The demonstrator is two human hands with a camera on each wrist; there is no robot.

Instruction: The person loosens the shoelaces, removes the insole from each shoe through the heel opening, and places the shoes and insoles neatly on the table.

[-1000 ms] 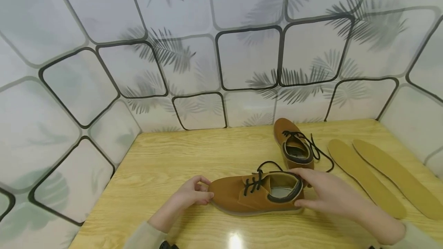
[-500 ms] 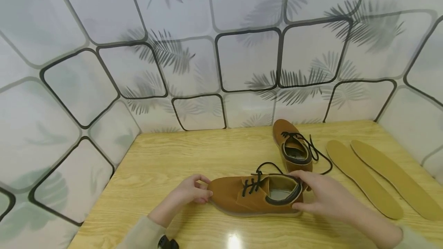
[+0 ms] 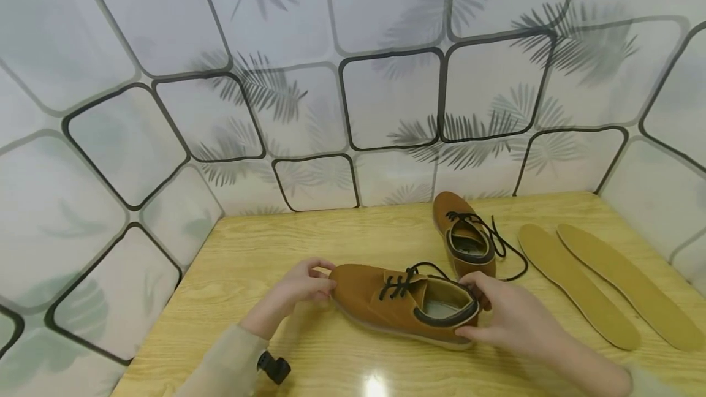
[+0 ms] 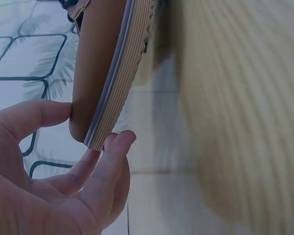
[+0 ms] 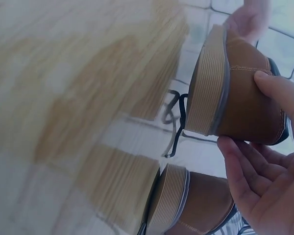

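Note:
A brown lace-up shoe with black laces lies sideways between my hands, its toe to the left. In the head view my left hand pinches the toe. The left wrist view shows the thumb on the upper and fingertips under the edge of the ridged sole. At the heel, my right hand grips with the thumb on the near side and fingers on the far side. The right wrist view shows the heel between thumb and fingers, the sole apart from the table.
A second brown shoe stands behind the heel, its black laces trailing right. Two tan insoles lie side by side at the table's right. A patterned wall covering encloses the wooden table at the back and sides.
The shoe's toe has come up and away with my left hand, so the shoe now slants. My right hand and the heel have shifted slightly left. The second shoe stays put.

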